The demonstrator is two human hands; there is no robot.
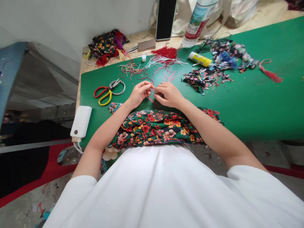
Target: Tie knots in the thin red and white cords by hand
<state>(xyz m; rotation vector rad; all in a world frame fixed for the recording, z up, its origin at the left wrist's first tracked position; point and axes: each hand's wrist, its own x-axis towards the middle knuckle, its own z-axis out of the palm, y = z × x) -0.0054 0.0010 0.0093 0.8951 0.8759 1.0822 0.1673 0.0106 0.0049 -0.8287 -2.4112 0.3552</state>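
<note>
My left hand [139, 94] pinches thin reddish cords [154, 102] between thumb and fingertips, with their loose ends hanging below. Close beside it, my right hand [169, 94] is curled, its fingertips at the same cords; exactly what it grips is partly hidden. Just beyond the hands lie loose pink strands [169, 76] and a bundle of red tassels [165, 52] with white cords. A tangle of knotted cords [133, 69] rests to the left of them. Floral fabric [156, 128] lies bunched along the table edge under my forearms.
Scissors [109, 91] with red and yellow handles lie left on the green mat [256, 104], near a white power bank [81, 122]. To the right are a glue stick [200, 59], fabric scraps [204, 77] and a red tassel [270, 72]. A bottle [198, 23] and phone [165, 19] stand behind.
</note>
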